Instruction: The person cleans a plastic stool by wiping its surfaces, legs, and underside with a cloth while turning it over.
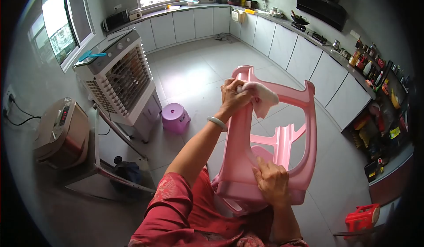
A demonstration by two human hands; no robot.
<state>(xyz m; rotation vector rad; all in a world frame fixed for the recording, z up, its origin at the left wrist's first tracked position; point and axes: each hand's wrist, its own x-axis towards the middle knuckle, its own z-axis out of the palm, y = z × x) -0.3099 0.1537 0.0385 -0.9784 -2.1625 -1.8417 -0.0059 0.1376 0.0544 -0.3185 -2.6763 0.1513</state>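
A pink plastic stool (238, 158) is tipped over at my lap, its legs pointing away from me and open gaps showing between them. My left hand (236, 97) is closed on a white cloth (266, 97) and presses it to one leg near the far end. The cloth's loose end hangs over the inner side of that leg. Closer to my body, my right hand (273, 181) grips the stool's edge, with the thumb on the near face. Part of the stool's underside is hidden behind its own side panel.
A lilac stool (175, 118) stands on the tiled floor beside an air cooler (121, 77). Left of me, a brown appliance (62, 132) sits on a small table (93, 143). Cabinets (269, 37) line the far and right walls. A red container (362, 218) lies at lower right.
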